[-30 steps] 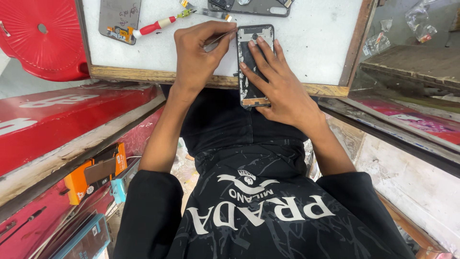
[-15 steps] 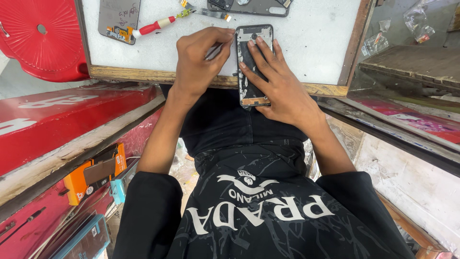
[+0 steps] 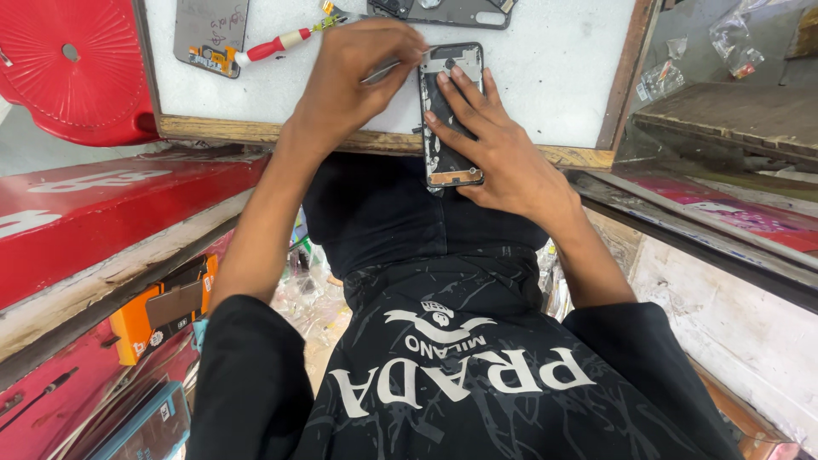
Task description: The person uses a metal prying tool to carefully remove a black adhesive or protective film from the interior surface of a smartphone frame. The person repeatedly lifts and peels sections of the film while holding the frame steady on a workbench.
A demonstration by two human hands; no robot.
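**Opened black phone frame pinned at the desk's front edge**

The opened black phone frame [image 3: 450, 115], its inner parts exposed, is laid lengthwise across the front wooden border of the white-topped desk [image 3: 545, 77], with its lower end hanging slightly past the edge. It is pressed flat by the right hand [image 3: 494, 145], whose fingers are spread over the frame's middle and right side; nothing is enclosed in that grip, the palm being open and flat. A thin silvery metal tool [image 3: 394, 66] is pinched in the closed grip of the left hand [image 3: 358, 81], and its tip is set at the upper left corner of the frame. Farther back on the desk, a grey rectangular phone panel with an orange strip [image 3: 210, 34] is seen, and just beside it a red-handled screwdriver [image 3: 277, 44] is laid at a slant. A dark grey phone back cover [image 3: 452, 12] is placed at the far edge, partly cut off. A red round plastic stool seat [image 3: 72, 64] is seen left of the desk.
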